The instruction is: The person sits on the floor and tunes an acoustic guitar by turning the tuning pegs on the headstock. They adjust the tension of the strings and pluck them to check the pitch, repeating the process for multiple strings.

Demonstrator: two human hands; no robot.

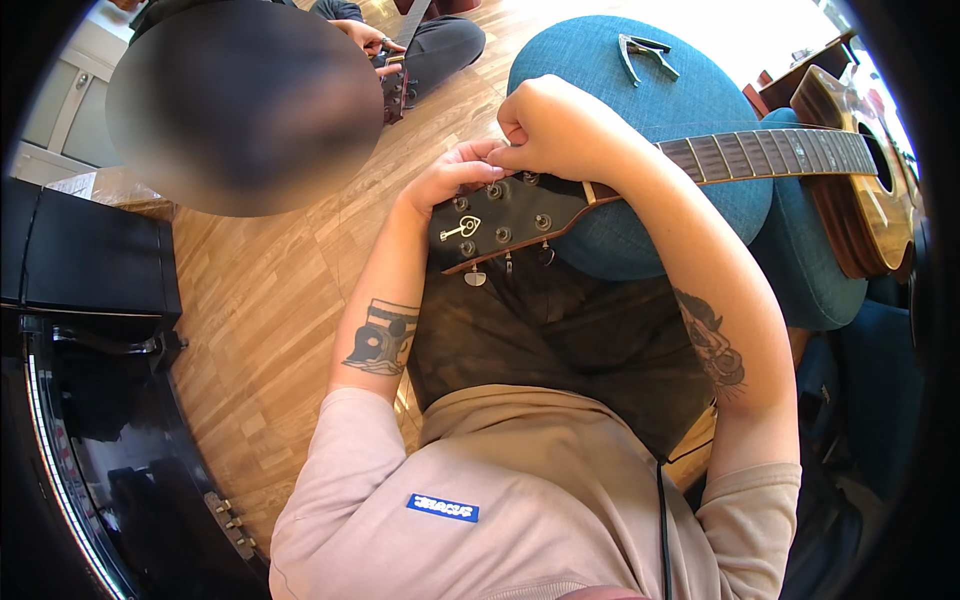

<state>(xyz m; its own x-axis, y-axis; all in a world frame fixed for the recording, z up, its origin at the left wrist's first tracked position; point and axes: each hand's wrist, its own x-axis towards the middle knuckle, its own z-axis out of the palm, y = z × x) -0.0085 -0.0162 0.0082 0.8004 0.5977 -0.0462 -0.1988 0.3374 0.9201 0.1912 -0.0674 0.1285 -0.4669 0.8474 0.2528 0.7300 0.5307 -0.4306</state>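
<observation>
An acoustic guitar (880, 190) lies with its neck pointing left and its black headstock (485, 230) over my lap. At the headstock's far edge, my left hand (455, 172) has its fingertips pinched close to a tuning post; what is between them is too small to tell. My right hand (555, 125) is closed, its thumb and finger meeting the left fingertips. A thin guitar string (720, 124) runs above the neck toward my right hand; its end is hidden by the fingers. Metal posts and tuning pegs (475, 277) line the headstock.
The guitar rests across a round blue stool (570, 60) and a second blue seat (815, 290). A capo (645, 58) lies on the stool. A black piano (90, 250) stands at left. Across the wooden floor (270, 290), another person's hand (370, 40) holds a red-brown guitar headstock (396, 92).
</observation>
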